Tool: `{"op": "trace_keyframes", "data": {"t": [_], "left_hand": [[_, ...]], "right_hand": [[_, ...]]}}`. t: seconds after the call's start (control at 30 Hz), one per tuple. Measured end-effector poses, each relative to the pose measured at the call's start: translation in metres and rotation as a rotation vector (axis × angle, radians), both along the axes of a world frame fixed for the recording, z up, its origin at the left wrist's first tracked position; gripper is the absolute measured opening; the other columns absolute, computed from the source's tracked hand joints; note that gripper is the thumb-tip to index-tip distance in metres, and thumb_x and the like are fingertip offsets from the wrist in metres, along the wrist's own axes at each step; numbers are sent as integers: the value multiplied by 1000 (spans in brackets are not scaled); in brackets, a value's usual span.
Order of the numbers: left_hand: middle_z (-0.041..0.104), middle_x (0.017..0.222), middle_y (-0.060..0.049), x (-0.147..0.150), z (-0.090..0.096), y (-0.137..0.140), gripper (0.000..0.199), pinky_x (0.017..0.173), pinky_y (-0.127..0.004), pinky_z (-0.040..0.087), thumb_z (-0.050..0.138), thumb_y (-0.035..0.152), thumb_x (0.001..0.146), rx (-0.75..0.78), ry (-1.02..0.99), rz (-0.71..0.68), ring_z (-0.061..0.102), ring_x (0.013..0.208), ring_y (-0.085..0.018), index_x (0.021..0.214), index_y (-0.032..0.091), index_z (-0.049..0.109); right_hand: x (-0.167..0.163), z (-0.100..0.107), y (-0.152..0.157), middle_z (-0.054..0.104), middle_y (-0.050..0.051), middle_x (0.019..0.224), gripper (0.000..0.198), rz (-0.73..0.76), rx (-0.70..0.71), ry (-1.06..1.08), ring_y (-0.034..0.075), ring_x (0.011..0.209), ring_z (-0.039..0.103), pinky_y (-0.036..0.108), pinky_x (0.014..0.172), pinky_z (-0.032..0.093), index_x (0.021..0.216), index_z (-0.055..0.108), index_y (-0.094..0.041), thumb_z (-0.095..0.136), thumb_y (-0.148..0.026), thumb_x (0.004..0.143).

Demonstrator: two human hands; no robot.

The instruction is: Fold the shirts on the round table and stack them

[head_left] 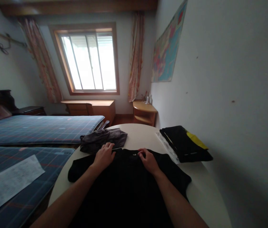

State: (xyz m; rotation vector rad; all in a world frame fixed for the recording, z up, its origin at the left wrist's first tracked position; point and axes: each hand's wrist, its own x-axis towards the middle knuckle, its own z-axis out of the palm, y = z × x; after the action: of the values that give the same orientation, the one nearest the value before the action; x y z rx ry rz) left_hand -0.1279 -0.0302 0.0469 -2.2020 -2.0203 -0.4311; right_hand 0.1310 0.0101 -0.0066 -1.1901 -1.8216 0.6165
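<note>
A black short-sleeved shirt [129,190] lies spread on a round white table, its collar at the far side and a small pale label inside the neck. On the collar's left side rests my left hand [104,156], its thumb apart from the fingers. My right hand [149,161] is at the right of the collar, with fingers and thumb bent together at the fabric's edge. Just beyond my left hand sits a crumpled dark grey garment [102,139]. The lower part of the shirt runs out of view beneath my forearms.
Folded black and yellow clothing [185,144] lies on clear plastic at the right of the table [140,129], near the wall. Beds with blue plaid mattresses [45,128] stand at left, a paper sheet [15,180] on the nearer one. Wooden desks [102,107] stand by the window.
</note>
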Motion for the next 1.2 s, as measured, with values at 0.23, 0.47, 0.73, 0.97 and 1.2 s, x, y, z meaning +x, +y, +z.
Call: {"op": "trace_keyframes", "data": {"t": [0.23,0.47,0.73,0.97,1.2], "left_hand": [[28,160,-18,40,-55,-10,59,106,-71,25,35,48,98,-244,0,93,24,145,-45,152,22,37],[24,159,-26,28,-37,-6,65,100,-74,30,34,40,95,-384,15,179,26,143,-48,153,12,31],[25,159,-26,50,-43,-10,65,106,-73,21,36,32,92,-256,6,256,20,145,-49,152,9,33],[27,160,-20,30,-52,3,64,109,-71,20,35,37,93,-216,-51,268,20,146,-45,151,10,35],[28,160,-19,28,-56,6,64,111,-69,19,37,36,93,-204,-45,299,21,146,-44,152,12,34]], "right_hand": [[3,8,-11,73,6,107,24,72,72,-195,21,103,67,34,94,49,110,67,-21,50,-25,93],[11,12,-19,69,11,103,20,-221,129,-583,26,99,63,38,86,48,104,68,-22,54,-24,90],[-4,-19,-21,58,23,134,42,-374,80,-738,39,121,54,66,101,34,132,60,-20,48,-32,94],[6,-6,5,42,15,154,53,-162,-73,-708,33,144,35,57,116,24,144,50,-17,46,-42,97],[37,10,-2,57,10,142,44,-258,184,-645,23,136,45,42,117,26,135,57,-16,41,-20,95]]}}
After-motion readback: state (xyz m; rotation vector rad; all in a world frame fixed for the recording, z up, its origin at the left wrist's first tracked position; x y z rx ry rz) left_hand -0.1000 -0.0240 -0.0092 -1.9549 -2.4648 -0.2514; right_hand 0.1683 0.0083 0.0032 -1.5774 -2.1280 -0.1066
